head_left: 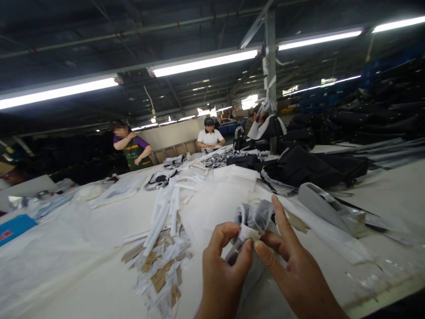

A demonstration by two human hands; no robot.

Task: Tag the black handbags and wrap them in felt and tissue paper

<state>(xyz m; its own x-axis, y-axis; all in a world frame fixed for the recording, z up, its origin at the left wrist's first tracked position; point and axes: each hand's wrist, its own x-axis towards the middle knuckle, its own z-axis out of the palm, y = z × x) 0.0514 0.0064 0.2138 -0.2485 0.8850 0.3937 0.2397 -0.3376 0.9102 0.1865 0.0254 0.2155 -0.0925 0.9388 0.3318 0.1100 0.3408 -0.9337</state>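
A dark bundle wrapped in clear plastic (pixel 260 215) is between my two hands, just above the table; its exact kind I cannot make out. Around its near side runs a short white strip (pixel 248 232). My left hand (pixel 227 254) pinches the strip and the wrapped bundle between thumb and bent fingers. On the other side, my right hand (pixel 290 259) grips the bundle with thumb and lower fingers, its index finger pointing up. Both thumbs are close together at the strip. The underside of the bundle is hidden behind the hands.
White tubes (pixel 162 212) and paper and cardboard scraps (pixel 162 270) lie left of my hands. Black bags (pixel 308 166) and a grey curved piece (pixel 322 204) lie to the right. Across the white table (pixel 83 274) are a person in purple sleeves (pixel 134 150) and one in white (pixel 210 135).
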